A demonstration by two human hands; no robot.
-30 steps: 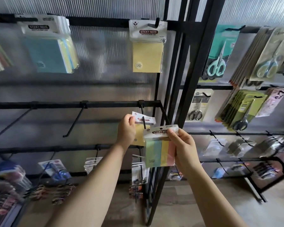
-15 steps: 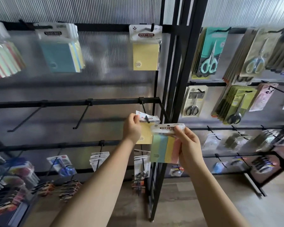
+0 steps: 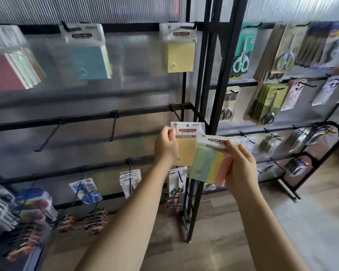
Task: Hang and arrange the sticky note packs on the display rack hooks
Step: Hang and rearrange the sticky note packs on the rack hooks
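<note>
Head view shows the black display rack (image 3: 125, 114) filling the frame, three hanging sticky note stacks along its top rail from 10 to 12 o'clock. At centre, the left hand (image 3: 165, 146) pinches the header card of a yellow sticky note pack (image 3: 185, 151), its punched hole just below the hook (image 3: 175, 113) at 12 o'clock. Overlapping it at 3 o'clock, the right hand (image 3: 240, 165) grips a four-colour pack (image 3: 208, 166) by its top edge. Two packs in hand — light, slippery film sleeves, floppy headers; best held beside the hole.
</note>
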